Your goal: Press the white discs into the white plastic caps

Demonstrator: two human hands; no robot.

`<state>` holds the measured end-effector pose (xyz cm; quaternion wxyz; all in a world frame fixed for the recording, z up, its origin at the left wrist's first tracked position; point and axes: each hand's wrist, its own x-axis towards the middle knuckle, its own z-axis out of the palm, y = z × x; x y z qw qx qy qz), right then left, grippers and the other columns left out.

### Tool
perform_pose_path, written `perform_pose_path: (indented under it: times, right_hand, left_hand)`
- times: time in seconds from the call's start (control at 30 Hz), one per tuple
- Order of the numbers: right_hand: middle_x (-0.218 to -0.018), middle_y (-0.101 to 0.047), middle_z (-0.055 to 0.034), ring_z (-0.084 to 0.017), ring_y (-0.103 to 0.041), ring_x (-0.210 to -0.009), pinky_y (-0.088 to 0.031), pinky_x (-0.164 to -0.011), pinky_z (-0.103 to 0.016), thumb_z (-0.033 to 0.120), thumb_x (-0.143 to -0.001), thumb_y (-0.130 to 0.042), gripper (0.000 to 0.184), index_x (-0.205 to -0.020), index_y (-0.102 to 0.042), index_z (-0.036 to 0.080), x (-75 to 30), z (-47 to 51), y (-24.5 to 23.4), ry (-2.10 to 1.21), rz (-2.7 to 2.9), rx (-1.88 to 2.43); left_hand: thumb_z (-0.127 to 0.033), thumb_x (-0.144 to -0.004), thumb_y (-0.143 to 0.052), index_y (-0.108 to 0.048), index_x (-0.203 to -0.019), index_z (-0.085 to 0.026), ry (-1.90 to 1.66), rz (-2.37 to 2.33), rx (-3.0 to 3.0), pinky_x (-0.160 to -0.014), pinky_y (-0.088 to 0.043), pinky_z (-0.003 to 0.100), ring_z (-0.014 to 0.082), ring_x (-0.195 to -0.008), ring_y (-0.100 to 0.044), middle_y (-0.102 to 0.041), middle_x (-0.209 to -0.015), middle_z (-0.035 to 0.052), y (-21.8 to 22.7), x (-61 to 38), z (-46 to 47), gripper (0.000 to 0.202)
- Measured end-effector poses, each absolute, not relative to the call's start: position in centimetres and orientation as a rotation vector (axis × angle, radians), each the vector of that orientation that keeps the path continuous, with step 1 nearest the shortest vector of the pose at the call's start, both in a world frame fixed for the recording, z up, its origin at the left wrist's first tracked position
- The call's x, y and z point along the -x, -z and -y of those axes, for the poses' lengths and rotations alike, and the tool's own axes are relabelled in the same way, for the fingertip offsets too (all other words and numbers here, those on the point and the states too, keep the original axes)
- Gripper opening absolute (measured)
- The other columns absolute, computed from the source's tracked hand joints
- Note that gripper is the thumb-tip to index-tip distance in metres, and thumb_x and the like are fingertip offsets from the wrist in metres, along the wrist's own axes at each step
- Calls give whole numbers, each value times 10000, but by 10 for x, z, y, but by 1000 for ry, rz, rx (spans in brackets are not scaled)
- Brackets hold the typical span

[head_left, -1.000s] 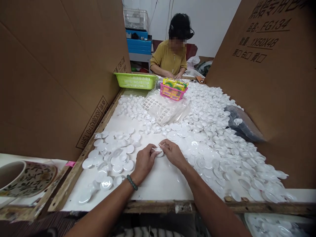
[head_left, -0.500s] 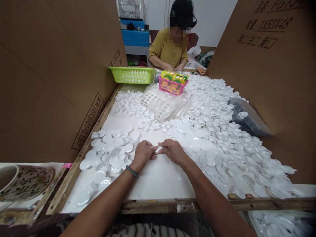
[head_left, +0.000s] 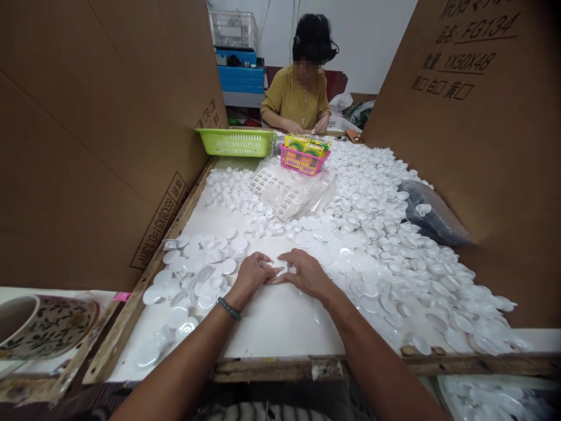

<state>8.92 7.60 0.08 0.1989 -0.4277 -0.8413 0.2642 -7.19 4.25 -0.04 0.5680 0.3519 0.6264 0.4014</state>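
Note:
My left hand (head_left: 255,270) and my right hand (head_left: 304,271) meet over the middle of the white tabletop (head_left: 280,327). Between their fingertips is a small round white plastic piece (head_left: 281,267), gripped from both sides and partly covered by the fingers. The fingers of each hand are closed in a pinch. Left of my left hand lies a loose group of white plastic discs (head_left: 205,272). Close by my right hand spreads a large heap of similar white discs and small cup-like pieces (head_left: 372,257).
A pink basket (head_left: 305,161) with yellow packets stands on clear plastic bags (head_left: 302,196). Behind are a green basket (head_left: 236,142) and a person (head_left: 298,99) working. Tall cardboard walls (head_left: 473,175) flank the table; a patterned mug (head_left: 52,324) is at left.
The view has tilted up slightly. My right fingers have spread wider around the white piece, and more of it shows between my hands.

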Motion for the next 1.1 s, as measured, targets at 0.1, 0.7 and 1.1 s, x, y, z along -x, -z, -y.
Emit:
perform_pose_path:
  times: [0.1,0.7,1.1]
  right_hand:
    - [-803,-535,5,-141,-508,-777,-385,-657,-247,247,-735,-683,286,-1013,-627,274,-91,-77,2,-769,2356,1028]
    - [-713,-526,14,-138,-492,-676,-359,-596,-242,401,-622,-734,321,-791,-583,175,-82,-69,-8,-759,2246,1347]
    - [-711,-577,17,-145,-534,-665,-346,-554,-231,439,-594,-754,310,-767,-631,214,-85,-70,-5,-918,2302,1199]
  left_hand:
    - [-245,-539,-785,-480,-781,-161,-931,-1437,-761,-512,-472,217,100,-458,-563,-568,-495,-58,-3,72,-44,399]
    - [-347,-592,-728,-439,-767,-176,-955,-1401,-975,-419,-365,174,76,-410,-499,-547,-471,-70,8,74,-41,378]
    - [-323,-542,-759,-419,-752,-194,-828,-1408,-859,-428,-422,216,120,-394,-534,-561,-433,-48,14,77,-55,420]
